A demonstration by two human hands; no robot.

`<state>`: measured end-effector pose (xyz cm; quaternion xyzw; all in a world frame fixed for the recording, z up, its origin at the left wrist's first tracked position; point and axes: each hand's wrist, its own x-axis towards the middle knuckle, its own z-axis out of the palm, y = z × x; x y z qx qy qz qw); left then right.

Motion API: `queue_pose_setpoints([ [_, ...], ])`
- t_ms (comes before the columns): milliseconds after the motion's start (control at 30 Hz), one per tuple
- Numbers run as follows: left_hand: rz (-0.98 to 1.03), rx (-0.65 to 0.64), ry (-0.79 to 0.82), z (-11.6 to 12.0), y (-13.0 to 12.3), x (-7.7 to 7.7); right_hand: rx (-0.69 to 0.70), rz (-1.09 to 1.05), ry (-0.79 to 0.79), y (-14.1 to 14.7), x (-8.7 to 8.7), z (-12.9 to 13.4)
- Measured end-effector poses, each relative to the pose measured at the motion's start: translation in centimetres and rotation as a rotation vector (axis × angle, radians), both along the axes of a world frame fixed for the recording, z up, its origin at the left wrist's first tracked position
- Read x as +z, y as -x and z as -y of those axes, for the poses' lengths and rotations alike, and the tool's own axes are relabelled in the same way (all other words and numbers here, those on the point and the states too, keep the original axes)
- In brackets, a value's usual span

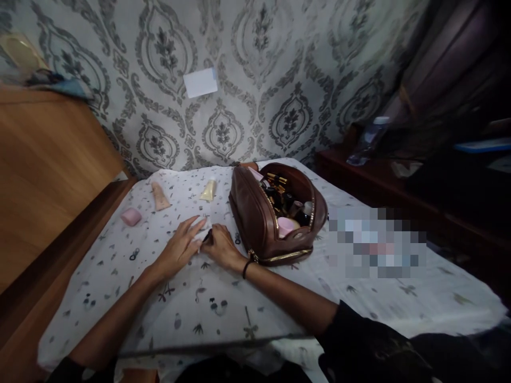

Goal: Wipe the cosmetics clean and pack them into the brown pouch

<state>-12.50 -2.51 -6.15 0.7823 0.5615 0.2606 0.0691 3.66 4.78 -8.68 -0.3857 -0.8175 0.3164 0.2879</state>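
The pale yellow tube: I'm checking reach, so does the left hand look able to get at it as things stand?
Probably yes: only patterned cloth shows between the left hand and the pale yellow tube, and the brown bag stands to the side. Whether that hand is holding something is unclear.

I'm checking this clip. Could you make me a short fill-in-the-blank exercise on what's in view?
1. The right hand appears to pinch a small dark item beside a bag whose colour is ____.
2. A dark band circles the ____ wrist.
3. In the picture, the pink item lies to the ____ of the peach tube.
4. Counting that one, ____ tubes lie on the sheet left of the bag.

Missing words: brown; right; left; two.
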Motion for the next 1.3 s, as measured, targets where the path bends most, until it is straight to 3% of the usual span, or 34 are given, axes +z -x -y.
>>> queue_pose_setpoints([
  [267, -0.328, -0.059, -0.159, -1.5, -0.1, 0.1, -0.026, -0.081, -0.002, 0.3, -1.2, 0.2],
  [600, -0.413, 0.355, 0.1, -1.9, -2.6, 1.6, -0.019, -0.124, 0.036, 0.1, -1.1, 0.4],
  [933, -0.501, 0.554, 0.282, -0.4, -1.9, 2.7, -0.004, -0.188, 0.058, -0.1, -1.1, 0.7],
  [1033, -0.5, 0.524, 0.26, 0.0, -1.8, 2.0, 0.001, -0.232, 0.072, -0.3, -1.3, 0.8],
  [1300, -0.448, 0.295, 0.064, 0.8, -2.8, 0.2, -0.049, -0.293, -0.001, -0.7, -1.1, 0.6],
])
